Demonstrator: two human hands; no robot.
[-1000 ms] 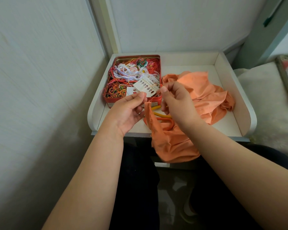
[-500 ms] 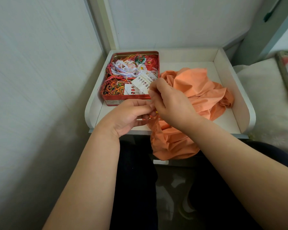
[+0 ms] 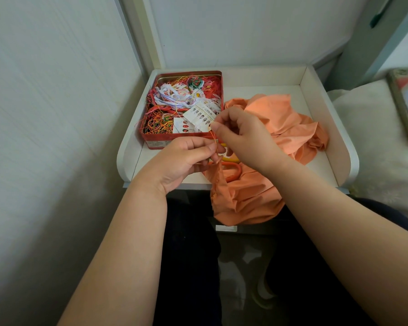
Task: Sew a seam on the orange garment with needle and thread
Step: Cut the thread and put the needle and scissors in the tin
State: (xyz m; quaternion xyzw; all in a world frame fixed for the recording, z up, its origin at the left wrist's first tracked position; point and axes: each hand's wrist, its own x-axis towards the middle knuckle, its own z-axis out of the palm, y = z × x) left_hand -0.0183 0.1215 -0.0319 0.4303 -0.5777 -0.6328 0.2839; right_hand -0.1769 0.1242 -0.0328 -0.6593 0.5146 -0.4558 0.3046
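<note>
The orange garment [image 3: 280,128] lies crumpled on the white tray table [image 3: 325,137] and hangs over its front edge onto my lap. My left hand [image 3: 181,161] pinches a fold of the garment's edge at the table's front. Just above it, my right hand [image 3: 240,135] pinches a thin orange thread [image 3: 214,137] that runs down to the pinched fold. The needle is too small to make out between the fingers.
A red tin [image 3: 181,140] full of tangled coloured threads and needle cards stands at the table's back left. Orange-handled scissors [image 3: 233,169] lie partly under the garment by my hands. A wall is close on the left, a cushion on the right.
My right hand has lifted a little up and to the right from my left hand, drawing the thread taut. My left hand kept its pinch on the fabric.
</note>
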